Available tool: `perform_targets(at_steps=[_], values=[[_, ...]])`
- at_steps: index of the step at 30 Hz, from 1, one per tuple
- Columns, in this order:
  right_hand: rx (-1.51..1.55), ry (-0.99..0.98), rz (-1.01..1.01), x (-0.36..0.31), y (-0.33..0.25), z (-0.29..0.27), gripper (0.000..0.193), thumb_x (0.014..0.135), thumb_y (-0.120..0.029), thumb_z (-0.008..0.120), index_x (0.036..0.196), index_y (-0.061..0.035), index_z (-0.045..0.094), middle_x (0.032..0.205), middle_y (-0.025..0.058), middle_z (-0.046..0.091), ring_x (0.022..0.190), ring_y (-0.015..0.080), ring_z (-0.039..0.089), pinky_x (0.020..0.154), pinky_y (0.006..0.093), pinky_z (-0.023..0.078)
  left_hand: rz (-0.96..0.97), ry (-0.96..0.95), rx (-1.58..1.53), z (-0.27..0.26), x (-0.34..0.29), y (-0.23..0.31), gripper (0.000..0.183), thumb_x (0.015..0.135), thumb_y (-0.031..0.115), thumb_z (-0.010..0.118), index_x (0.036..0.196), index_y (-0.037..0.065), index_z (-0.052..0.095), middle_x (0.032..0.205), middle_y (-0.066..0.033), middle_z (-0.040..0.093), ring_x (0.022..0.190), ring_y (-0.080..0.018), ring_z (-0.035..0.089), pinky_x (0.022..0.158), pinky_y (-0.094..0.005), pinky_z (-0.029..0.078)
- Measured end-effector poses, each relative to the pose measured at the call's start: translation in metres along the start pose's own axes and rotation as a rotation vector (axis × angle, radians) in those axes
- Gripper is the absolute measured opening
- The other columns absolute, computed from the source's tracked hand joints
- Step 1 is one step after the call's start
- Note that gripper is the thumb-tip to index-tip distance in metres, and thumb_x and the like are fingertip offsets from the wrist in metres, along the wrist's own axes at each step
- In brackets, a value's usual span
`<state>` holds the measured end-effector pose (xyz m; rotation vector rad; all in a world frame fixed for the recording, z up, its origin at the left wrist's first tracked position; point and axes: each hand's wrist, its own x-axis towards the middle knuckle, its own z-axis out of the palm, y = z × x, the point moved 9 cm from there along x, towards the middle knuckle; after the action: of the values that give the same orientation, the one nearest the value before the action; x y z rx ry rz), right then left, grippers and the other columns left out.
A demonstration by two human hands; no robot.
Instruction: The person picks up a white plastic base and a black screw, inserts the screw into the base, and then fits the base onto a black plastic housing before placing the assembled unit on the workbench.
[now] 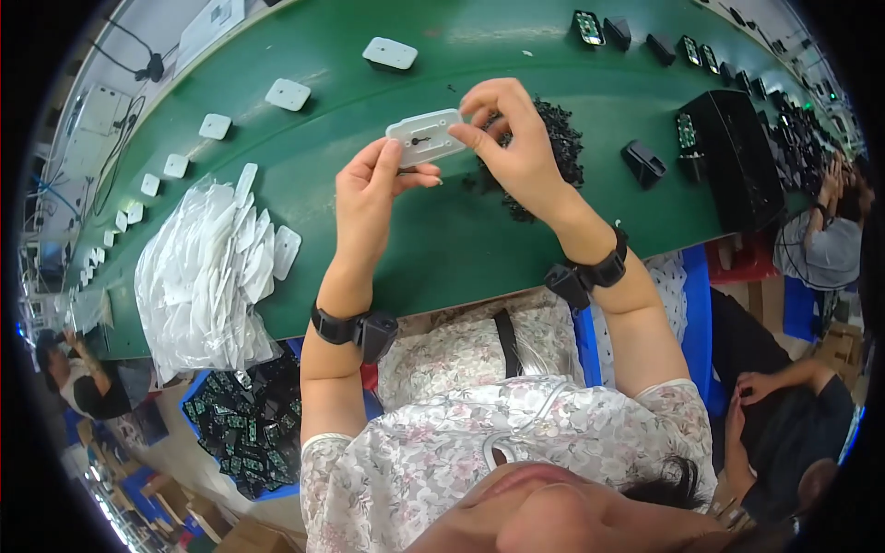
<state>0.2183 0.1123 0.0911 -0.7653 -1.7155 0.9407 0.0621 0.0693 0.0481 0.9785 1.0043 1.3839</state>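
A white plastic cover [433,126], roughly rectangular with rounded corners, is held up above the green bench. A small black part [420,141] lies on its inner face. My left hand [373,180] grips the cover's left end, thumb on the face and fingers beneath. At the opposite end, my right hand [516,143] has thumb and forefinger closed about the cover's right edge, its other fingers curled. Beneath and beyond my right hand, a heap of small black parts [558,138] is spread on the bench, partly hidden by that hand.
White covers in a clear plastic bag [198,267] pile up at left. A row of white units [289,94] curves along the green bench [442,249]. A black box [728,157] and black housings [643,163] stand right. A blue bin [194,405] holds circuit boards. Other people sit nearby.
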Motion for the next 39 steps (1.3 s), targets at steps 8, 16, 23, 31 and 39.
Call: perform_targets(at_steps=[8, 16, 23, 31, 39], values=[[-0.41, 0.13, -0.318, -0.011, -0.029, 0.016, 0.015, 0.075, -0.006, 0.073, 0.089, -0.0079, 0.067, 0.11, 0.0097, 0.058, 0.09, 0.0242, 0.057, 0.075, 0.034, 0.049, 0.035, 0.029, -0.058, 0.003, 0.0, -0.002, 0.023, 0.096, 0.016, 0.056, 0.104, -0.006, 0.058, 0.089, -0.0136, 0.067, 0.075, -0.0194, 0.068, 0.071, -0.0301, 0.057], [-0.421, 0.172, -0.366, -0.016, -0.035, 0.021, 0.018, 0.074, -0.002, 0.072, 0.089, -0.0047, 0.063, 0.116, 0.0114, 0.058, 0.092, 0.0267, 0.056, 0.078, 0.0352, 0.047, 0.117, 0.05, -0.048, 0.007, -0.004, 0.002, 0.018, 0.093, 0.011, 0.059, 0.1, -0.005, 0.057, 0.089, -0.0124, 0.066, 0.075, -0.0181, 0.067, 0.07, -0.0291, 0.057], [-0.418, 0.221, -0.371, -0.018, -0.038, 0.022, 0.017, 0.078, 0.0, 0.068, 0.092, -0.0039, 0.062, 0.121, 0.014, 0.057, 0.105, 0.0304, 0.056, 0.087, 0.0369, 0.047, 0.232, 0.077, -0.067, 0.012, -0.009, 0.004, 0.012, 0.094, 0.005, 0.057, 0.102, -0.004, 0.056, 0.092, -0.01, 0.065, 0.079, -0.0154, 0.066, 0.071, -0.0275, 0.057], [-0.3, 0.254, -0.35, -0.02, -0.031, 0.026, 0.016, 0.08, 0.001, 0.066, 0.095, -0.0022, 0.06, 0.125, 0.0161, 0.056, 0.109, 0.0326, 0.056, 0.089, 0.0381, 0.047, 0.401, 0.176, 0.074, 0.011, -0.014, 0.013, 0.01, 0.093, 0.001, 0.057, 0.101, -0.003, 0.055, 0.091, -0.0085, 0.064, 0.079, -0.0138, 0.066, 0.072, -0.0241, 0.054], [-0.243, 0.166, -0.329, -0.015, -0.031, 0.023, 0.015, 0.082, -0.003, 0.067, 0.095, -0.0026, 0.06, 0.127, 0.0156, 0.055, 0.111, 0.0302, 0.055, 0.092, 0.0365, 0.046, 0.367, 0.153, -0.067, 0.01, -0.012, 0.012, 0.01, 0.094, 0.004, 0.056, 0.1, -0.004, 0.055, 0.09, -0.0098, 0.065, 0.078, -0.0147, 0.066, 0.071, -0.0273, 0.056]])
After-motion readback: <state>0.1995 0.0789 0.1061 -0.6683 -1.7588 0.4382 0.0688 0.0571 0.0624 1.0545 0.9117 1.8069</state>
